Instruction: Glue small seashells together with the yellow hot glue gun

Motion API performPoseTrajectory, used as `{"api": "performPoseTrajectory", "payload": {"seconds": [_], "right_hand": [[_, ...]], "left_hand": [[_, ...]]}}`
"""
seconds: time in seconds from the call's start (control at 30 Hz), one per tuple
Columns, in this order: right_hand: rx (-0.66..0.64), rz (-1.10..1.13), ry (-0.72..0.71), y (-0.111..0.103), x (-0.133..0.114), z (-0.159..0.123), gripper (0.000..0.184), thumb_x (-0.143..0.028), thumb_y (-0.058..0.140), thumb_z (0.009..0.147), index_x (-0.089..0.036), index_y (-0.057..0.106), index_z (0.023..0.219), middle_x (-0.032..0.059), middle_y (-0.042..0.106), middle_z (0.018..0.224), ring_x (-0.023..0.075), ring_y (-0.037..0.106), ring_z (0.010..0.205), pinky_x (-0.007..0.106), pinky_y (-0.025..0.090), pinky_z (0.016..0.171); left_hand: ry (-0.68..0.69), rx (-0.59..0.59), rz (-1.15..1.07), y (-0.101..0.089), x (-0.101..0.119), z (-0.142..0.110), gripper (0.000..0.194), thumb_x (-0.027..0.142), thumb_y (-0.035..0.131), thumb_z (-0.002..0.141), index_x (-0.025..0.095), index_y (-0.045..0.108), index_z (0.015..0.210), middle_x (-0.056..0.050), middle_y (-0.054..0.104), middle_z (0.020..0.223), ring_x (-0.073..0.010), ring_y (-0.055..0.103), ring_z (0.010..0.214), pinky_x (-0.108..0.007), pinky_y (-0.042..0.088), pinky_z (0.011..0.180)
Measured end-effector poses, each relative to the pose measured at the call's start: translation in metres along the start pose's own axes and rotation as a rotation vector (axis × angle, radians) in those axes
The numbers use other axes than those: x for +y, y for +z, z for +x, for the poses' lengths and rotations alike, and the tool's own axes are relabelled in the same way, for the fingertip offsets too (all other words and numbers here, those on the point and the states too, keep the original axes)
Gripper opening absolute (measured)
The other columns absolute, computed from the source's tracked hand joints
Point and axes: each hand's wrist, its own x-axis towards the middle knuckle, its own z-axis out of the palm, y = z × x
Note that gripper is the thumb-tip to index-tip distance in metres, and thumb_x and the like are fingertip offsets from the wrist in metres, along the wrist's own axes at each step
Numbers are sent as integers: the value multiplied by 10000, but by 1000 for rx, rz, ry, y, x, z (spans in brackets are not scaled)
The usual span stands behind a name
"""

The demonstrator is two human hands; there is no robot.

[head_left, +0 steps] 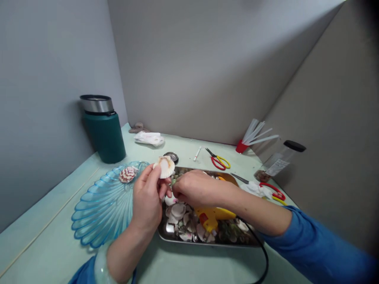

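Observation:
Between thumb and fingers, my left hand [148,193] grips a pale scallop shell [164,167], its inner side facing me. My right hand [192,187] reaches over the metal tray [198,243] with fingers curled down and closed. A small green thing [173,182] shows at its fingertips, but the hand covers most of that spot, so what it holds is unclear. Below the hands the tray holds many loose shells [177,212] and a yellow glue gun [211,217].
Left of the tray lies a blue shell-shaped plate [100,209] bearing a speckled shell [128,174]. Around stand a green flask [105,134], scissors [218,161], a red cup of glue sticks [242,147] and a tilted clear jar [278,159]. A black cord [265,252] trails off the tray.

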Motion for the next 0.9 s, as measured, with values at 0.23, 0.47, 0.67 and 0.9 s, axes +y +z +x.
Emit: {"api": "performPoseTrajectory", "payload": {"seconds": [0.23,0.47,0.67,0.9], "right_hand": [[-115,-21,-3,6,-13,12,81,-105,664,697,-150,710,745,74,715,718,198,646,655,247,350,509],[34,-49,38,5,-16,-2,111,-150,598,753,-141,659,845,89,701,813,216,643,716,280,398,568],[156,-99,-59,36,-45,-13,130,-153,619,736,-133,609,863,116,671,827,232,598,731,336,425,622],[230,-90,-152,42,-62,-32,142,-186,714,636,-183,593,710,42,643,692,194,552,636,322,411,580]], "left_hand": [[-8,-1,-3,-2,-3,0,113,230,578,796,164,560,706,56,558,503,-33,299,328,-168,392,355],[7,-9,15,0,0,0,116,226,568,806,155,572,715,46,573,518,-32,311,328,-170,379,358],[-25,9,5,0,1,0,96,231,583,795,164,569,727,56,554,518,-31,348,330,-156,348,343],[-12,13,24,-2,-1,1,105,235,574,804,167,559,725,55,577,541,-26,358,320,-157,336,338]]}}
